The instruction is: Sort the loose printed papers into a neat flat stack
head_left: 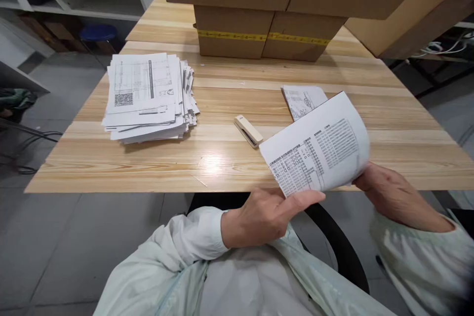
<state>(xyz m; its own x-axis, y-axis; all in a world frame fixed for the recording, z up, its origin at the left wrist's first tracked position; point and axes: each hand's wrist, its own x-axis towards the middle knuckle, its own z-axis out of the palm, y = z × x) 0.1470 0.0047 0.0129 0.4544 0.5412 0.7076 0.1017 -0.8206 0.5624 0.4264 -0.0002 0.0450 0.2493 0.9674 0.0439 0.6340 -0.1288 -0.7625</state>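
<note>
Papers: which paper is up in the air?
The printed sheet pinched by both hands; the big stack and the small paper lie flat on the table.

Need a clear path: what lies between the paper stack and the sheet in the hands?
Head view: only the stapler between stack and held sheet.

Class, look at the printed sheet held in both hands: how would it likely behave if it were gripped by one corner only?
The printed sheet already curves between the left hand and right hand, so it is probably floppy and would droop. It looks thin, likely very light. Pinched hard, it may crease.
</note>
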